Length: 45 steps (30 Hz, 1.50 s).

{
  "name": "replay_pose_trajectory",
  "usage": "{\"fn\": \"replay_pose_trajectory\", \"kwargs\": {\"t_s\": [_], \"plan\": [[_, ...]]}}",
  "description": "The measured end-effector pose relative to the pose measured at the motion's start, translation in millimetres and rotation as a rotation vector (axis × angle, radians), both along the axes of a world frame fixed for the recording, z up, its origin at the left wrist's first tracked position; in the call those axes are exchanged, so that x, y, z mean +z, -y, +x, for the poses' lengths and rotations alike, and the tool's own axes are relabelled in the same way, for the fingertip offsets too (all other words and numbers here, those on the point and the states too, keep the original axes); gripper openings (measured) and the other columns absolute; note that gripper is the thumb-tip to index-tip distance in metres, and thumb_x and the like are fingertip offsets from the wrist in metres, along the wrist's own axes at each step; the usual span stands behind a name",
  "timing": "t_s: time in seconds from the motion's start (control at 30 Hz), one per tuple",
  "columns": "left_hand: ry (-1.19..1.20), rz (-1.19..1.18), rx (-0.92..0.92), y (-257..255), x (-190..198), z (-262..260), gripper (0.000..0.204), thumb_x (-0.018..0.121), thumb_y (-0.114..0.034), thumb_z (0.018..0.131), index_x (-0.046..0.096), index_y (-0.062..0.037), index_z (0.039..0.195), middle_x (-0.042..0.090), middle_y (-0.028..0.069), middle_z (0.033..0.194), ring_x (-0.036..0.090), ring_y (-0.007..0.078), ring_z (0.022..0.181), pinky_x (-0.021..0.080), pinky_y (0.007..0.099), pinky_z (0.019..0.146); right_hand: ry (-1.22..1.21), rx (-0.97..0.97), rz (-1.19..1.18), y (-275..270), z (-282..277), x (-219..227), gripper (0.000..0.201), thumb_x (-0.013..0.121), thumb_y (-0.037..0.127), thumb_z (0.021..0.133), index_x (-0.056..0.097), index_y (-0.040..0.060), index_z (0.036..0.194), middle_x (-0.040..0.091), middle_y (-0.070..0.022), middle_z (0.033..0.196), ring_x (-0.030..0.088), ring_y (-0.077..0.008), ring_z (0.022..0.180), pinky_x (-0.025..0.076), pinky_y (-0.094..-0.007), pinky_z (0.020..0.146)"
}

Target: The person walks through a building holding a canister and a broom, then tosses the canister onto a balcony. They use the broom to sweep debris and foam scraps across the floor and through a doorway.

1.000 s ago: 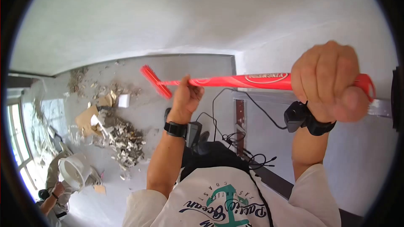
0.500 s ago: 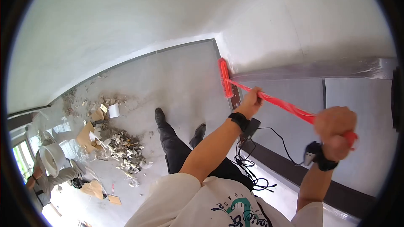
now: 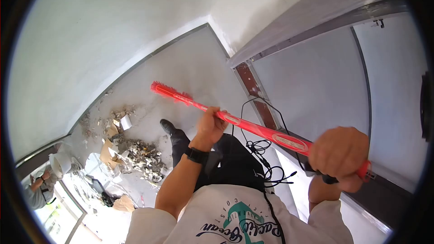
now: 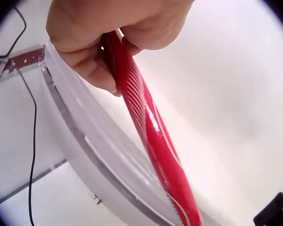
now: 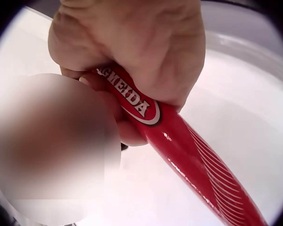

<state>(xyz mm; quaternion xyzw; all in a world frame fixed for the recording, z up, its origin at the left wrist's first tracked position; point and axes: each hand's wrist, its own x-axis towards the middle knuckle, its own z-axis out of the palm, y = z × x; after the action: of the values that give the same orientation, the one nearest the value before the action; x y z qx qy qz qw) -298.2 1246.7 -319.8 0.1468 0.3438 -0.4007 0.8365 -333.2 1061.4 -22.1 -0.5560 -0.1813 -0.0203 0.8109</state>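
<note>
A red broom (image 3: 253,126) slants across the head view, its bristled head (image 3: 171,93) over the grey floor. My left hand (image 3: 211,129) holds the handle partway down, nearer the bristles. Around the upper end of the handle my right hand (image 3: 341,156) is wrapped. In the left wrist view the fingers and thumb of the left hand (image 4: 118,28) close on the glossy red handle (image 4: 153,132). The right wrist view has the right hand (image 5: 132,42) gripping the handle (image 5: 179,141) over a white-lettered label; a blurred patch hides part of that view.
A heap of rubble (image 3: 144,158) lies on the floor at left, with cardboard (image 3: 107,153) and a white box (image 3: 125,122). Black cables (image 3: 260,147) hang beside my legs. Another person (image 3: 38,192) is at far left by a white bucket (image 3: 60,163). Walls meet in a corner ahead.
The broom's head swung right to beside the doorway strip half a second ago and is now back left over open floor. Both hands keep their hold. The head view has turned.
</note>
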Motion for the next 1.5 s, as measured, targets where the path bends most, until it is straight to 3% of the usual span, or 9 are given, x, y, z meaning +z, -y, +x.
{"fn": "replay_pose_trajectory", "kwargs": {"t_s": [0.13, 0.23, 0.3, 0.43, 0.53, 0.7, 1.0, 1.3, 1.5], "plan": [[-0.029, -0.091, -0.240, 80.3, 67.2, -21.4, 0.014, 0.047, -0.015, 0.087, 0.051, -0.0027, 0.081, 0.059, 0.0082, 0.080, 0.061, 0.0197, 0.077, 0.053, 0.0301, 0.068, 0.056, 0.184, -0.062, 100.8, -41.0, 62.3, 0.025, 0.056, 0.002, 0.058, 0.036, 0.0049, 0.044, 0.043, -0.0054, 0.043, 0.046, -0.0182, 0.038, 0.039, -0.0302, 0.037], [-0.059, -0.148, -0.323, 136.5, 85.1, -23.9, 0.013, 0.048, -0.015, 0.087, 0.051, -0.0033, 0.080, 0.059, 0.0068, 0.077, 0.059, 0.0187, 0.071, 0.052, 0.0297, 0.065, 0.081, 0.806, -0.343, 144.1, -60.5, 86.6, 0.024, 0.068, 0.009, 0.070, 0.053, 0.0047, 0.051, 0.052, -0.0077, 0.048, 0.054, -0.0188, 0.048, 0.049, -0.0281, 0.054], [-0.075, -0.186, -0.359, 167.9, 79.3, -25.2, 0.012, 0.049, -0.014, 0.086, 0.051, -0.0036, 0.081, 0.058, 0.0060, 0.075, 0.058, 0.0173, 0.069, 0.051, 0.0284, 0.062, 0.042, 0.467, -0.317, 130.6, -64.8, 83.4, 0.030, 0.068, 0.020, 0.075, 0.055, 0.0062, 0.053, 0.054, -0.0075, 0.053, 0.057, -0.0176, 0.054, 0.050, -0.0288, 0.062], [-0.040, -0.210, -0.296, 210.0, -22.8, -29.1, 0.009, 0.050, -0.011, 0.085, 0.047, -0.0072, 0.078, 0.052, 0.0025, 0.067, 0.054, 0.0137, 0.061, 0.049, 0.0259, 0.056, 0.197, 0.408, -0.452, 98.3, -58.4, -1.5, 0.027, 0.065, 0.026, 0.082, 0.060, 0.0078, 0.062, 0.059, -0.0058, 0.063, 0.061, -0.0188, 0.060, 0.047, -0.0236, 0.064], [-0.042, -0.102, -0.297, 189.6, -54.7, -49.2, 0.010, 0.052, -0.010, 0.084, 0.045, -0.0086, 0.078, 0.050, 0.0014, 0.065, 0.052, 0.0130, 0.058, 0.048, 0.0253, 0.055, -0.060, -0.284, -0.297, 67.3, -89.1, -41.6, 0.028, 0.068, 0.009, 0.049, 0.040, 0.0054, 0.043, 0.042, -0.0055, 0.044, 0.043, -0.0178, 0.039, 0.038, -0.0301, 0.041], [-0.081, 0.015, -0.402, 106.1, -26.9, -99.3, 0.008, 0.051, -0.010, 0.086, 0.045, -0.0081, 0.081, 0.053, 0.0025, 0.067, 0.055, 0.0132, 0.059, 0.050, 0.0239, 0.052, 0.043, -0.078, -0.092, 86.1, -128.5, -20.7, 0.022, 0.058, -0.001, 0.059, 0.041, 0.0030, 0.045, 0.042, -0.0067, 0.041, 0.042, -0.0180, 0.033, 0.037, -0.0273, 0.036], [-0.045, -0.181, -0.611, 80.0, 40.4, -132.8, 0.009, 0.049, -0.014, 0.088, 0.044, -0.0067, 0.086, 0.057, 0.0066, 0.074, 0.059, 0.0159, 0.069, 0.052, 0.0252, 0.055, 0.136, -0.477, -0.190, -28.8, -226.0, 34.8, 0.031, 0.067, 0.011, 0.066, 0.047, 0.0079, 0.043, 0.050, -0.0035, 0.041, 0.048, -0.0103, 0.032, 0.045, -0.0206, 0.035], [0.012, -0.111, -0.740, 63.3, -108.0, -186.5, 0.009, 0.052, -0.015, 0.083, 0.048, -0.0077, 0.080, 0.049, 0.0009, 0.064, 0.052, 0.0117, 0.057, 0.047, 0.0251, 0.051, -0.195, -0.897, -0.420, -130.2, -249.9, -66.6, 0.043, 0.070, 0.029, 0.071, 0.042, 0.0060, 0.048, 0.042, -0.0036, 0.044, 0.042, -0.0177, 0.038, 0.035, -0.0293, 0.040], [-0.021, 0.037, -1.000, -24.8, -5.4, -213.5, 0.010, 0.050, -0.015, 0.086, 0.051, -0.0053, 0.084, 0.059, 0.0067, 0.072, 0.058, 0.0134, 0.062, 0.050, 0.0234, 0.050, -0.154, -1.060, -0.233, -170.9, -303.3, 7.7, 0.045, 0.069, 0.032, 0.076, 0.041, 0.0119, 0.047, 0.043, 0.0003, 0.038, 0.040, -0.0143, 0.028, 0.034, -0.0241, 0.031]]}}
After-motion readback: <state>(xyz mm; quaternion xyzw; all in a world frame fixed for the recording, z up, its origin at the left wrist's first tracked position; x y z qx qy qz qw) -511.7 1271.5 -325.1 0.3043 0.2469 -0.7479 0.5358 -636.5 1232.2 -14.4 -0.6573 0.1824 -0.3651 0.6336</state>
